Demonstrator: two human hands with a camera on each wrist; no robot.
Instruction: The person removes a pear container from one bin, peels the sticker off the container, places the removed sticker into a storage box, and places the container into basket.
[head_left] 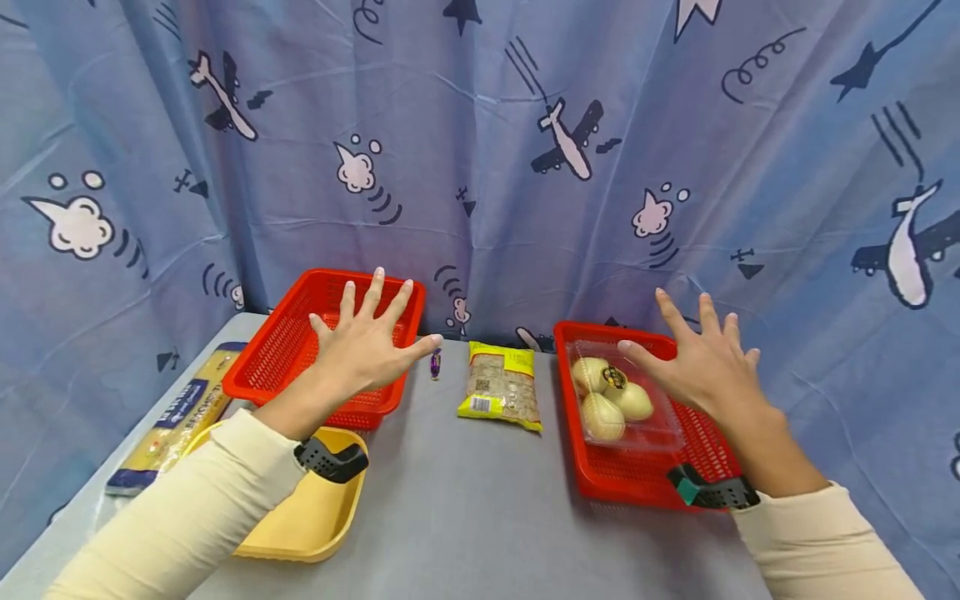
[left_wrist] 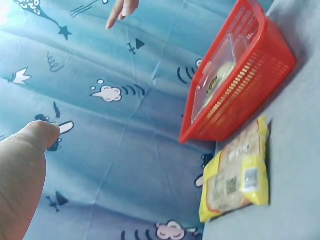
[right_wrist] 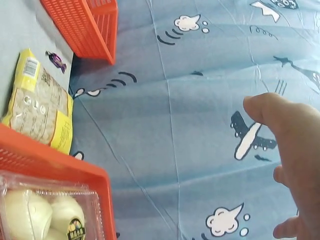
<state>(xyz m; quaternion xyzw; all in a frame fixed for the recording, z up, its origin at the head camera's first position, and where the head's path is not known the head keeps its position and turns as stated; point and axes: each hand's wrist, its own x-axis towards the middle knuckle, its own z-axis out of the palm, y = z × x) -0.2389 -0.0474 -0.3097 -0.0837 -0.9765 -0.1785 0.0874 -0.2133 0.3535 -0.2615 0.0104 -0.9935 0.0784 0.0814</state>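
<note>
Hands hovering spread and empty: left hand (head_left: 365,346) over the left red basket (head_left: 279,350), right hand (head_left: 701,360) nearer, lying at three o'clock of the clamshell of buns (head_left: 617,393) in the right red basket (head_left: 645,479).

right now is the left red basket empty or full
Looks empty: the left red basket shows only bare mesh, though the left hand hovering above hides part of it.

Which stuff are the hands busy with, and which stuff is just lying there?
Near the hands:
left hand, open over the empty red basket
right hand, open over the other red basket and its clear box of buns

Just lying there:
yellow packet
purple sweet
yellow tray
long pasta packet
</note>
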